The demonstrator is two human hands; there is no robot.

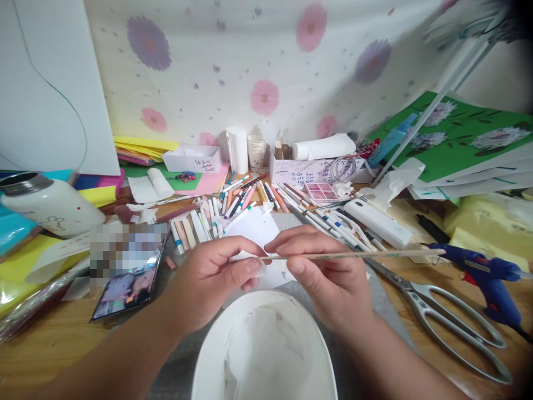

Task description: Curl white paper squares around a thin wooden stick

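Note:
Both hands meet over the mouth of a white oval container (204,350) with bits of thin paper inside. My left hand (212,278) pinches a small piece of thin white paper (241,255) between thumb and fingers, at the left end of a thin wooden stick (383,254). Closed around that stick is my right hand (328,272), with its thumb below and fingers above. The stick runs nearly level to the right, toward a blue hot glue gun (483,272). Exactly how the paper meets the stick is hidden by my fingers. Beyond the hands lies a white paper sheet (254,228).
Large scissors (425,311) lie at right. A lit phone (129,283) leans at left, near a white bottle (50,205). Several markers (204,219) spread behind my hands. Paper cups (257,153) and a white box (300,169) stand at the back. A lamp pole (433,111) slants at right.

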